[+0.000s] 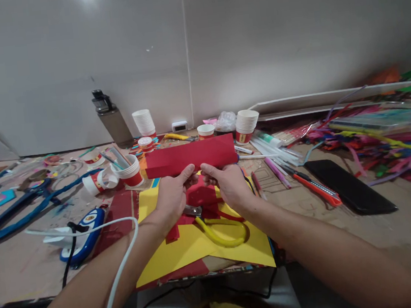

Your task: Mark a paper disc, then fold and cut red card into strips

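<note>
Both hands pinch the lower edge of a red paper strip (pixel 191 154), held up lengthwise above the table. My left hand (pixel 174 189) grips it near the middle, thumb on the near face. Close beside it, my right hand (pixel 227 181) holds the same edge with thumb and bent fingers. Below lie yellow paper sheets (pixel 158 258) with red paper pieces (pixel 199 194) on top. Scissors with yellow handles (pixel 225 241) rest on these sheets under my hands, their blades partly over the red paper.
A blue-and-white power strip (pixel 88 234) with a white cable lies left, near large blue-handled shears (pixel 29 206). Paper cups (pixel 131 174) stand behind. A red utility knife (pixel 317 188), black phone (pixel 348 184) and colourful pipe cleaners (pixel 386 148) lie right. A bottle (pixel 113 122) stands by the wall.
</note>
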`<action>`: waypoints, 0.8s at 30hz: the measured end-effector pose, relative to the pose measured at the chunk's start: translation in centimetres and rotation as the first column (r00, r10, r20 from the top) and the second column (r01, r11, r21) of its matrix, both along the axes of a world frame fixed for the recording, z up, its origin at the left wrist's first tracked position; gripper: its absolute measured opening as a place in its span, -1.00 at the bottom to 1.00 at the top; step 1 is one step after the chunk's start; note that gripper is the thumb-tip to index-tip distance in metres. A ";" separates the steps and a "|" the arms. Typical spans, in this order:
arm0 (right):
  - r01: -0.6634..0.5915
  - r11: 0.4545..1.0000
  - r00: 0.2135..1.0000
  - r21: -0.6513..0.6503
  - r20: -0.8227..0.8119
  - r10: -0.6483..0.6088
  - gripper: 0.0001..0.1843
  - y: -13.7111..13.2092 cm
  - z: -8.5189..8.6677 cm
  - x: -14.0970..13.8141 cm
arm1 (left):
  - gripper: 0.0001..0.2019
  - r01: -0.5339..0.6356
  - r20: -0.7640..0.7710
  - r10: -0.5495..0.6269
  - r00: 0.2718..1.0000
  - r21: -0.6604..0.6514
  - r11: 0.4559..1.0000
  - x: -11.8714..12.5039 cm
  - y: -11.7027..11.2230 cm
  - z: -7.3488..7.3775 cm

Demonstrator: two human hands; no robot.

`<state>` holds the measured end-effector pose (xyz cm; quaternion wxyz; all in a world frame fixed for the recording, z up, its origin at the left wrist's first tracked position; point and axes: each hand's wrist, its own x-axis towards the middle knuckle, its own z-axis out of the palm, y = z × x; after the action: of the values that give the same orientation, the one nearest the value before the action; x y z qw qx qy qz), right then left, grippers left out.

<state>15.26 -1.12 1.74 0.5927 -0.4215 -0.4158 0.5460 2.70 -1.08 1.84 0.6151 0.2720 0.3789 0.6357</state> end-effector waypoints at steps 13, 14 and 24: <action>0.183 0.983 0.965 0.019 -0.197 -0.176 -0.75 1.9 1.5 4.4 | -0.86 -0.222 0.094 0.220 0.971 0.013 0.975 -3.4 2.3 0.7; 0.153 0.988 0.969 0.024 -0.198 -0.145 -0.73 2.1 1.4 4.5 | -0.87 -0.230 0.092 0.227 0.970 0.019 0.973 -3.4 2.3 0.7; -0.137 0.988 0.983 -0.064 -0.131 0.128 -0.67 0.3 1.1 1.1 | -0.81 -0.128 -0.117 0.139 0.983 0.096 0.987 -1.4 0.8 -0.1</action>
<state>16.32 -0.84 2.81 0.5643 -0.3788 -0.3846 0.6246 1.31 -0.32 1.79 0.5341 0.3116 0.4052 0.6734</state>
